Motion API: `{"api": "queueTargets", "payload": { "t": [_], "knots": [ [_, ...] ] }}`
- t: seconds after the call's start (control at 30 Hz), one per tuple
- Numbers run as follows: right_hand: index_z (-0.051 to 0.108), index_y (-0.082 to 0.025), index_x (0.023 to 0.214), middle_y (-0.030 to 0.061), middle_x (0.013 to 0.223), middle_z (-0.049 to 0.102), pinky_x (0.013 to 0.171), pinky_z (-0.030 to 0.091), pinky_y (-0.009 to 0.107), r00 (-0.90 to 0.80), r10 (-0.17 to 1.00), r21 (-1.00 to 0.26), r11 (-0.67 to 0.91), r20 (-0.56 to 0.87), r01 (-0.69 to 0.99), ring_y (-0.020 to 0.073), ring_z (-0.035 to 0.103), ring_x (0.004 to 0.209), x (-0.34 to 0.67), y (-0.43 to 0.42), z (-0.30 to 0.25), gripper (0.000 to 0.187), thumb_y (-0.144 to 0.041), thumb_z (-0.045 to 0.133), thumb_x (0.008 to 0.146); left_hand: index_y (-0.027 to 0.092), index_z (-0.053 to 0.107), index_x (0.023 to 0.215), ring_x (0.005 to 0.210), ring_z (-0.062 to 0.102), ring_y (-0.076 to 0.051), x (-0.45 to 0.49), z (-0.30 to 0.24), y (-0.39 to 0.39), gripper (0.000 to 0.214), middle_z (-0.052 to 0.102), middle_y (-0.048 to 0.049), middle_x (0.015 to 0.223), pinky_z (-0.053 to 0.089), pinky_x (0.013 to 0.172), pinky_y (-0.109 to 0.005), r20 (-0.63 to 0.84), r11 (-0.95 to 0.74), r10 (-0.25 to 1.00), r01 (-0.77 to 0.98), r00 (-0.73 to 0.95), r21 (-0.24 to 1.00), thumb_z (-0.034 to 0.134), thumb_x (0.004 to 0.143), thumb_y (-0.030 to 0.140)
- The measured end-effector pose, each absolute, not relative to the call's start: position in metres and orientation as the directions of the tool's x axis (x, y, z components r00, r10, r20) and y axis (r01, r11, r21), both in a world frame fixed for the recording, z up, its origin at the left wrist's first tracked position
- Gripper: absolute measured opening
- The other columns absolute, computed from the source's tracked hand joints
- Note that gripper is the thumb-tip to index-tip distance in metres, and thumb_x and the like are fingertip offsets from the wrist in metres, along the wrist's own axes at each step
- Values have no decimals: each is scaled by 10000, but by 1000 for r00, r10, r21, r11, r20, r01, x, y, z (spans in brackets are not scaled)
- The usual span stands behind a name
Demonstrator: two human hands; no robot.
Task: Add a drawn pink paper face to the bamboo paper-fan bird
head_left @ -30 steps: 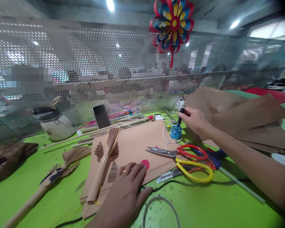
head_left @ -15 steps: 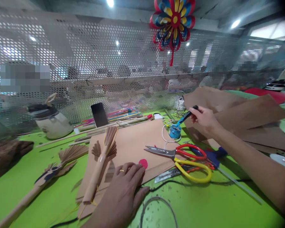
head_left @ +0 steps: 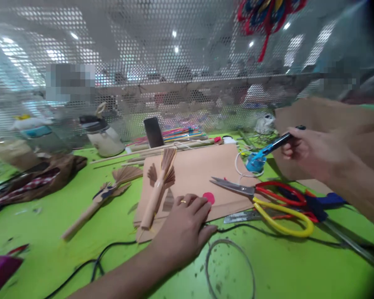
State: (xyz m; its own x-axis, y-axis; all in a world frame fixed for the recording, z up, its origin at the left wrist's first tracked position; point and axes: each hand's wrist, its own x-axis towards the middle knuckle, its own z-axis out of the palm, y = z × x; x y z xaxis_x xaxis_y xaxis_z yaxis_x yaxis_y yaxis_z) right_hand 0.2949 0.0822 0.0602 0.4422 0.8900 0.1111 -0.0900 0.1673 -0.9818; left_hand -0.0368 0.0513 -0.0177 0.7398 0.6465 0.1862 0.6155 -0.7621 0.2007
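My left hand (head_left: pixel 187 230) lies flat at the front edge of a stack of brown paper (head_left: pixel 202 170), fingers close to or touching a small red paper disc (head_left: pixel 209 198). On the paper, left of that hand, rests a rolled paper figure (head_left: pixel 154 199) with pleated fans. My right hand (head_left: pixel 301 151) is closed around the black handle of a brush (head_left: pixel 280 143). The brush's blue-smeared end is at the mouth of a small blue pot (head_left: pixel 255 162). Large scissors (head_left: pixel 252 190) with red and yellow handles lie between my hands.
A second pleated figure (head_left: pixel 102 195) lies on the green table (head_left: pixel 162 270). Behind the paper are sticks (head_left: pixel 137 154), a phone (head_left: pixel 153 132) and a dark-lidded jar (head_left: pixel 102 135). A glue gun (head_left: pixel 320 207), black cable (head_left: pixel 245 225) and wire ring (head_left: pixel 207 265) lie in front.
The view has turned left and downward, so the tabletop things appear farther right and higher. Both hands keep about the same place against the paper and pot.
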Motion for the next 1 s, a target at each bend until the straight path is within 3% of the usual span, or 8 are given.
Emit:
{"api": "queueTargets", "payload": {
  "t": [0.23, 0.43, 0.8, 1.0],
  "knots": [
    [652, -166, 693, 27, 615, 621, 453, 467, 203, 299, 952, -993, 91, 63, -79, 113, 548, 537, 224, 62, 40, 260, -392, 781, 695, 183, 523, 1278, 1140, 444, -284, -36, -14, 51, 463, 550, -81, 1300, 375, 959, -492, 121, -765, 643, 625, 756, 154, 440, 952, 502],
    [644, -164, 736, 6, 610, 605, 471, 462, 192, 209, 978, -991, 35, 7, -128, 102, 529, 541, 201, 66, 21, 248, -382, 762, 736, 181, 519, 1291, 1118, 445, -284, -36, -15, 50, 512, 581, -78, 1236, 372, 952, -489, 133, -771, 636, 617, 760, 155, 409, 950, 547],
    [647, -204, 779, -13, 687, 613, 497, 505, 230, 297, 952, -991, 102, 71, -89, 124, 569, 587, 196, 71, -2, 205, -398, 710, 803, 131, 485, 1334, 1121, 456, -286, -39, -19, 50, 528, 589, -96, 1281, 392, 953, -489, 180, -788, 615, 587, 768, 188, 444, 953, 495],
    [675, -186, 789, 16, 749, 648, 532, 534, 256, 246, 968, -978, 97, 49, -185, 142, 619, 627, 194, 71, 1, 162, -343, 711, 808, 126, 525, 1306, 1137, 455, -288, -41, -22, 52, 505, 589, -93, 1295, 396, 971, -502, 174, -786, 614, 576, 770, 226, 430, 961, 482]
  ]
}}
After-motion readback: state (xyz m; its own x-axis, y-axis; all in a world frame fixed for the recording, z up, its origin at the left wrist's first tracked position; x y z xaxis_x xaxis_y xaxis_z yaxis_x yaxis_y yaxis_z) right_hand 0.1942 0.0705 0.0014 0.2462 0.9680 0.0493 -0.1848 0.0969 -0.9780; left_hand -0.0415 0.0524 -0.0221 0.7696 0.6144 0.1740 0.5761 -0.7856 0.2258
